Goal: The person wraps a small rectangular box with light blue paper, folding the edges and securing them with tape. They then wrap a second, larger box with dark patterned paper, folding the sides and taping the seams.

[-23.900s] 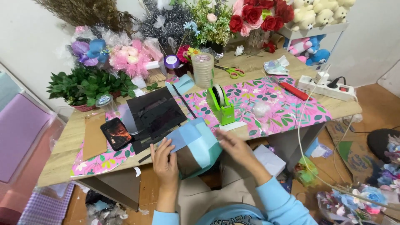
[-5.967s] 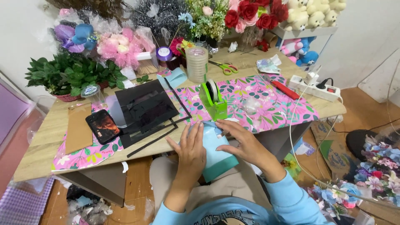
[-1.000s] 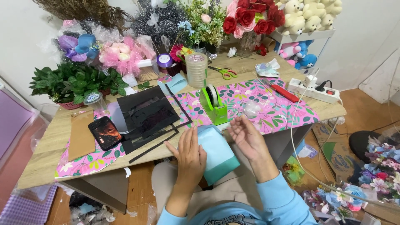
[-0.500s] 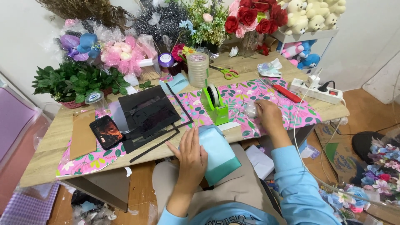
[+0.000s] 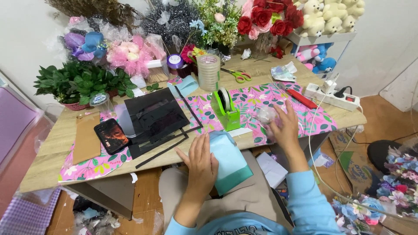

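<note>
My left hand [image 5: 201, 162] rests flat on a light blue paper-wrapped box [image 5: 230, 162] that lies on my lap at the table's front edge. My right hand [image 5: 285, 127] reaches out over the pink floral paper [image 5: 300, 114], fingers around a small clear crumpled piece of plastic [image 5: 266, 115]. A green tape dispenser [image 5: 227, 109] stands just left of that hand. Whether the fingers have closed on the plastic is hard to tell.
Black card sheets and strips [image 5: 156, 118], a phone [image 5: 112, 135] and brown card [image 5: 86, 137] lie at left. Scissors [image 5: 237, 75], a stack of clear tape rolls [image 5: 208, 72], a power strip [image 5: 333, 94], a red cutter [image 5: 301, 98], potted greenery [image 5: 80, 82] and flower bouquets [image 5: 130, 54] fill the back.
My right hand has left the blue box and reached forward right to the clear plastic on the floral paper. The left hand stays on the box.
</note>
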